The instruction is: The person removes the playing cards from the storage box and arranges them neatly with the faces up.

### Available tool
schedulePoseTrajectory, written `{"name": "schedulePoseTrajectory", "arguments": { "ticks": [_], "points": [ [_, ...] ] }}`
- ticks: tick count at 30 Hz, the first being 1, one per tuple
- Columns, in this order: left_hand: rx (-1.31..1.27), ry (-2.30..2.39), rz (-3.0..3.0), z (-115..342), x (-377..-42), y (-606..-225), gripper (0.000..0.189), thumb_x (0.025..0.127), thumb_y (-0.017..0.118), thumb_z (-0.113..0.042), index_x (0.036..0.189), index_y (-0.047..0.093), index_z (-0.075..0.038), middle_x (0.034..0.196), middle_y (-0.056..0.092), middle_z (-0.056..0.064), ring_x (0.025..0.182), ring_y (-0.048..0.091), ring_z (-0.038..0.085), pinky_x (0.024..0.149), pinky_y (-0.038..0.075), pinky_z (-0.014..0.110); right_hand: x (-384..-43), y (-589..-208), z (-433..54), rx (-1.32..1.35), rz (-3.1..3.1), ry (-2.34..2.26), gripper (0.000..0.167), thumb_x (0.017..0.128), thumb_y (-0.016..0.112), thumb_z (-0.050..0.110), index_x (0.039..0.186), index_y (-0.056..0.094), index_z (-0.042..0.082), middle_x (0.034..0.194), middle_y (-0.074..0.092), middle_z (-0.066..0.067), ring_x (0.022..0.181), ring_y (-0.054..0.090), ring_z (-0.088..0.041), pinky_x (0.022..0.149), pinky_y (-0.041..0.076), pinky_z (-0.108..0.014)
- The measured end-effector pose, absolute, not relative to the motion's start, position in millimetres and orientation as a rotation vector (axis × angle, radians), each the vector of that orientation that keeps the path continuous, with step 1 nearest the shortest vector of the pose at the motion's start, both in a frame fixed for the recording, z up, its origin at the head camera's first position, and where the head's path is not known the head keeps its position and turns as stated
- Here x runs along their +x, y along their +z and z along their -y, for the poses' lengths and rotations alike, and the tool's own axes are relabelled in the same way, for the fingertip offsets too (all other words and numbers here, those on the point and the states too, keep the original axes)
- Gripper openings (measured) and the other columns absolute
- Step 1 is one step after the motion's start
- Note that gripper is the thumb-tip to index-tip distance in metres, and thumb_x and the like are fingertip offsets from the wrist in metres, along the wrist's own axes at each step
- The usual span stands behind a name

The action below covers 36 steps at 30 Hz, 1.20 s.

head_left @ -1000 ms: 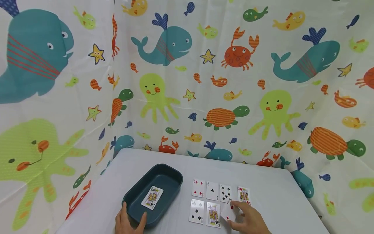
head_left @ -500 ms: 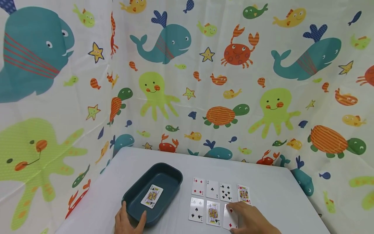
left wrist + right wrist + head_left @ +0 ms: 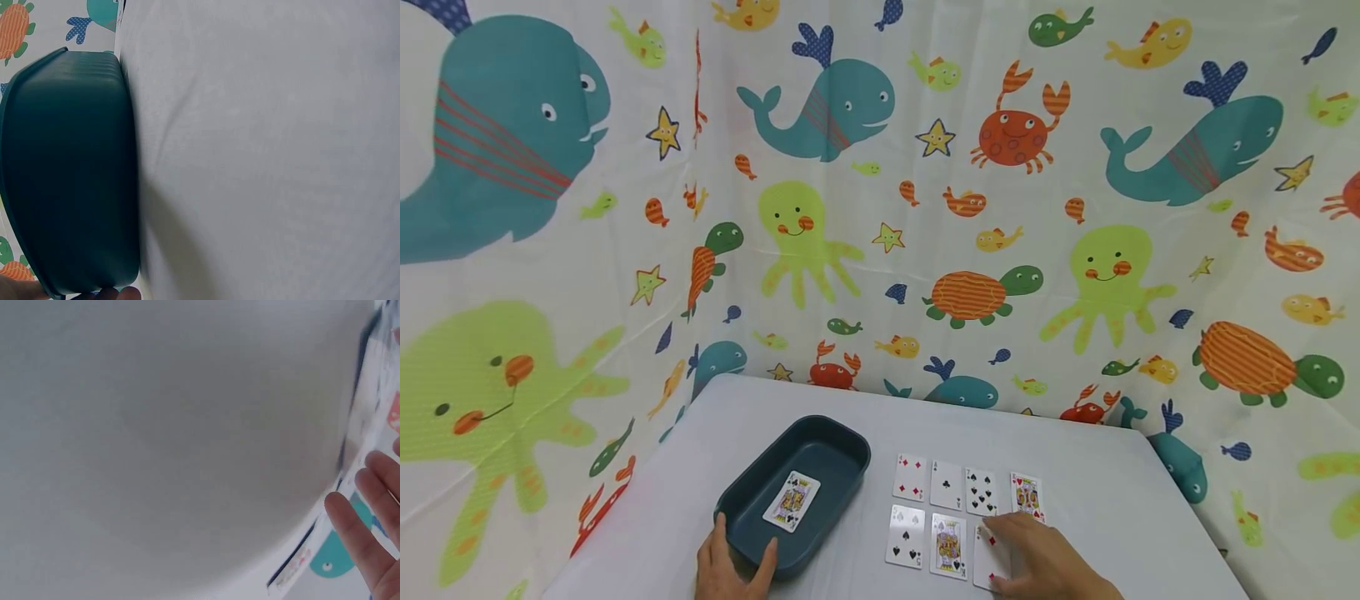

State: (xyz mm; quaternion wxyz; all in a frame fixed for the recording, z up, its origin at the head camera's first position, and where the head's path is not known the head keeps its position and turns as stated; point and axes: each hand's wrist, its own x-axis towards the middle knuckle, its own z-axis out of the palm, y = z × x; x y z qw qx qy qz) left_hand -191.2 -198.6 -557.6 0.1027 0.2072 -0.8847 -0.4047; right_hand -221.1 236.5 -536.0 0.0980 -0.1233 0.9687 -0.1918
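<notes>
A dark teal tray (image 3: 842,492) stands on the white table with a face card (image 3: 792,502) lying face up inside. My left hand (image 3: 727,571) grips its near end, the thumb apart from the other fingers; in the left wrist view fingertips (image 3: 130,294) show at the tray's lower edge. My right hand (image 3: 1048,562) is over a diamonds card (image 3: 987,558) that lies face up, partly covered. Its fingers (image 3: 356,534) look extended in the right wrist view. Beside that card lie another face card (image 3: 948,546) and a spades card (image 3: 906,537).
Behind these lies a back row: a diamonds card (image 3: 910,477), a clubs card (image 3: 946,486), a spades card (image 3: 981,492) and a hearts face card (image 3: 1026,497). A sea-animal curtain (image 3: 880,275) rises behind and beside the white table (image 3: 1090,475).
The diamonds card, tilted in my right fingers a second ago, now lies flat at the right end of the front row. My left hand and the tray stay in place.
</notes>
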Motion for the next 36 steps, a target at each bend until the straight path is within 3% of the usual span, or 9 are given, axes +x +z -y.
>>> {"name": "schedulePoseTrajectory", "arguments": {
  "ticks": [4, 8, 13, 21, 29, 36],
  "points": [
    [0.586, -1.189, 2.612, 199.0, -192.0, -555.8, 0.104, 0.084, 0.079, -0.041, 0.155, 0.022, 0.011, 0.141, 0.032, 0.041, 0.126, 0.041, 0.057, 0.104, 0.037, 0.07, -220.5, -534.2, -237.4, -0.536, -2.982, -0.683, 0.076, 0.078, 0.082, 0.059, 0.14, 0.061, 0.02, 0.134, 0.064, -0.001, 0.112, 0.063, -0.028, 0.091, 0.057, -0.05],
    [0.579, -1.187, 2.616, 199.5, -192.1, -554.2, 0.105, 0.084, 0.079, -0.041, 0.155, 0.022, 0.012, 0.142, 0.032, 0.041, 0.127, 0.04, 0.057, 0.105, 0.037, 0.07, -221.9, -530.3, -230.6, -0.619, -3.043, -0.948, 0.067, 0.083, 0.084, 0.046, 0.138, 0.061, 0.013, 0.133, 0.066, -0.005, 0.111, 0.065, -0.027, 0.081, 0.06, -0.033],
    [0.583, -1.202, 2.652, 199.6, -193.1, -552.8, 0.105, 0.085, 0.078, -0.041, 0.155, 0.02, 0.012, 0.142, 0.03, 0.042, 0.127, 0.039, 0.057, 0.105, 0.036, 0.07, -223.5, -523.3, -214.7, -0.455, -3.016, -1.28, 0.058, 0.083, 0.086, 0.031, 0.134, 0.064, 0.018, 0.133, 0.067, -0.005, 0.118, 0.063, -0.026, 0.084, 0.06, -0.035],
    [0.599, -1.224, 2.672, 199.5, -194.1, -552.5, 0.106, 0.085, 0.078, -0.042, 0.155, 0.019, 0.011, 0.142, 0.028, 0.041, 0.127, 0.039, 0.056, 0.106, 0.036, 0.07, -222.5, -516.9, -189.2, -0.292, -2.902, -1.64, 0.05, 0.087, 0.083, 0.027, 0.133, 0.065, 0.019, 0.133, 0.067, -0.001, 0.119, 0.063, -0.028, 0.087, 0.059, -0.038],
    [0.612, -1.202, 2.647, 199.7, -193.9, -554.2, 0.104, 0.084, 0.079, -0.04, 0.154, 0.022, 0.011, 0.141, 0.03, 0.041, 0.127, 0.04, 0.056, 0.106, 0.036, 0.069, -227.8, -517.6, -162.4, -0.355, -2.779, -1.792, 0.042, 0.093, 0.074, 0.02, 0.133, 0.064, 0.022, 0.133, 0.067, -0.004, 0.118, 0.064, -0.022, 0.088, 0.057, -0.03],
    [0.623, -1.155, 2.58, 196.7, -193.0, -559.0, 0.103, 0.08, 0.082, -0.039, 0.152, 0.028, 0.012, 0.138, 0.036, 0.04, 0.123, 0.044, 0.055, 0.103, 0.04, 0.068, -233.5, -514.3, -133.9, -0.484, -2.661, -1.907, 0.038, 0.098, 0.065, 0.014, 0.137, 0.062, 0.014, 0.135, 0.065, -0.007, 0.12, 0.063, -0.024, 0.088, 0.055, -0.031]
  ]
}}
